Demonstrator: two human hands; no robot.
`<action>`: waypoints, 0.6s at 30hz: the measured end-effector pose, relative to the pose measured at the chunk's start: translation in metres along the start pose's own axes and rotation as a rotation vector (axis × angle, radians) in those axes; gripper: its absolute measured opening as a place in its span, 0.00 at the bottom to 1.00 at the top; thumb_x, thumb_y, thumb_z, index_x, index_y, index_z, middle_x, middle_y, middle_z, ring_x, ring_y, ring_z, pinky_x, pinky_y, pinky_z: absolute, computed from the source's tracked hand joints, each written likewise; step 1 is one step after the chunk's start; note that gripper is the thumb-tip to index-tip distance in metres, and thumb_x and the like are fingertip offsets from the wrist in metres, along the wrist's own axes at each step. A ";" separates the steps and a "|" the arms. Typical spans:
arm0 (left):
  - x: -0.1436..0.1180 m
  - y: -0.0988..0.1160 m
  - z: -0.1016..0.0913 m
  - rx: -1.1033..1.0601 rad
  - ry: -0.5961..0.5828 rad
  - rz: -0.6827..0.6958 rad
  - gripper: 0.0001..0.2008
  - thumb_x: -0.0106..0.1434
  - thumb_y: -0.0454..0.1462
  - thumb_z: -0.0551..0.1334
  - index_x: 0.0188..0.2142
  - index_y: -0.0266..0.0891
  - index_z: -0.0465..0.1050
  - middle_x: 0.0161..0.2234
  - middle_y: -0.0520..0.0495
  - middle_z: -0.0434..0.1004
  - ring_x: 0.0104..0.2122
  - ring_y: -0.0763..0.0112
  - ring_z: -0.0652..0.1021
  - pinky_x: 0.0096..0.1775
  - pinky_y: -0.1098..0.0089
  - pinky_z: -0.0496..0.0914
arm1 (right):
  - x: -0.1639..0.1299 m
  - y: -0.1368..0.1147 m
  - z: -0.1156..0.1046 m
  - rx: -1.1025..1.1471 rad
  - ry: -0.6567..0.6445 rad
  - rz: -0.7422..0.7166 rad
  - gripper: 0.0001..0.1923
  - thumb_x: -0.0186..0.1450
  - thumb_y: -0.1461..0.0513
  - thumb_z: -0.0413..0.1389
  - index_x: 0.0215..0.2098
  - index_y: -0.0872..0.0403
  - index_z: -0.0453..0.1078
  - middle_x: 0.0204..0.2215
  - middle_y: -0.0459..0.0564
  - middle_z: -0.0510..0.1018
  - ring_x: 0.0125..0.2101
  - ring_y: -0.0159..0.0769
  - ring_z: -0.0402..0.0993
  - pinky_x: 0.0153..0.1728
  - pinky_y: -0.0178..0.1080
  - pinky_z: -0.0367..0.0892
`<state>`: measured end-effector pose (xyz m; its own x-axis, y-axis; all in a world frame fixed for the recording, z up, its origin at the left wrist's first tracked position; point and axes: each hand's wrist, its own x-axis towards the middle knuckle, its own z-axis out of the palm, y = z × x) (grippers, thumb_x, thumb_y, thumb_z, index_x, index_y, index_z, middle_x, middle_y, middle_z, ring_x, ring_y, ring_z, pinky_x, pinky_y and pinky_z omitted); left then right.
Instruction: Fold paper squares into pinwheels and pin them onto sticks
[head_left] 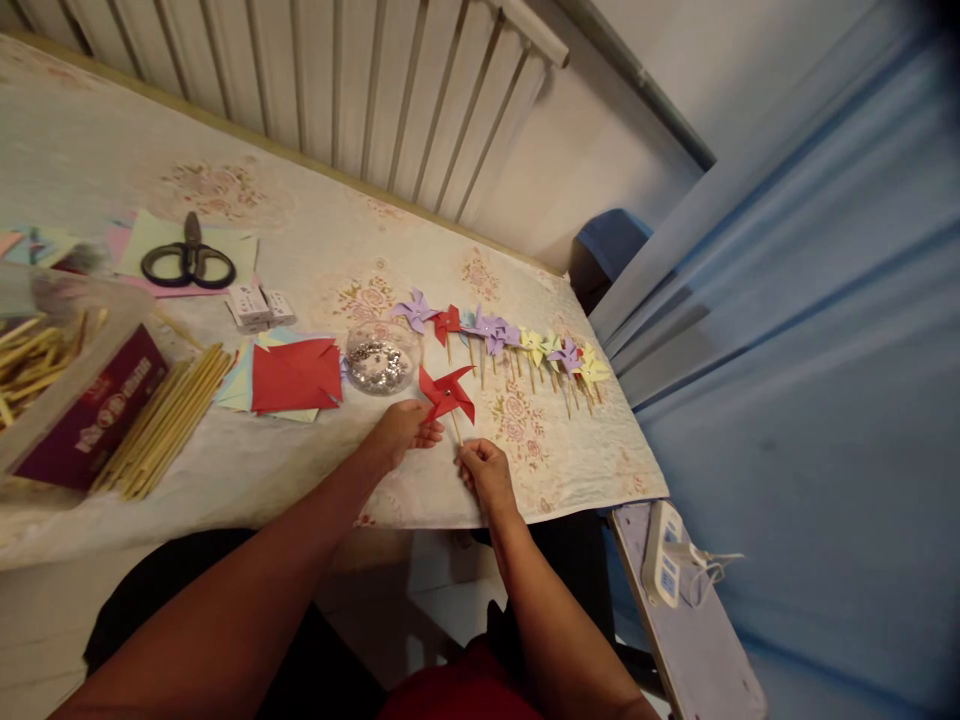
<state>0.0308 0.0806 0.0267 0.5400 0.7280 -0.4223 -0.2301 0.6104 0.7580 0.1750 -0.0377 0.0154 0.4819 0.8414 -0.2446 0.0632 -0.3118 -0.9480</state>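
Leftmost, a clear box (45, 370) of sticks sits at the table's left end, with loose bamboo sticks (169, 420) beside it and black scissors (188, 257) farther back on coloured paper. Next come red paper squares (295, 375) and a small bowl of pins (379, 362). Near the front edge of the table (315, 460), the left hand (405, 430) pinches a blade of the red pinwheel (447, 393), while the right hand (486, 470) is closed on its stick. Bare cloth lies around both hands. Behind, a row of finished pinwheels (517, 345) runs toward the table's right edge.
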 end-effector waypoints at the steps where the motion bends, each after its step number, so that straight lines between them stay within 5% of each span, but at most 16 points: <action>1: 0.000 0.000 0.000 0.009 0.001 0.003 0.11 0.56 0.37 0.71 0.32 0.35 0.70 0.25 0.44 0.80 0.20 0.70 0.78 0.26 0.72 0.70 | 0.000 0.000 0.000 0.003 -0.001 0.003 0.14 0.56 0.51 0.61 0.25 0.53 0.69 0.12 0.37 0.65 0.12 0.24 0.52 0.15 0.30 0.48; 8: -0.003 0.003 0.004 0.087 0.031 0.012 0.11 0.56 0.39 0.70 0.29 0.36 0.70 0.23 0.46 0.78 0.18 0.74 0.75 0.23 0.74 0.65 | 0.000 -0.001 0.000 0.017 -0.006 0.014 0.14 0.57 0.51 0.61 0.25 0.53 0.69 0.12 0.37 0.65 0.12 0.23 0.53 0.15 0.30 0.47; 18: -0.011 0.013 0.009 0.066 0.084 -0.017 0.10 0.61 0.39 0.66 0.30 0.35 0.69 0.24 0.45 0.79 0.22 0.71 0.79 0.28 0.72 0.72 | 0.000 -0.004 0.000 0.046 -0.015 0.027 0.15 0.56 0.51 0.61 0.25 0.54 0.69 0.12 0.37 0.65 0.12 0.23 0.53 0.15 0.30 0.47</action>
<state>0.0288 0.0777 0.0452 0.4731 0.7432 -0.4731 -0.1661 0.6026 0.7806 0.1747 -0.0365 0.0192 0.4695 0.8398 -0.2725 0.0100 -0.3137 -0.9495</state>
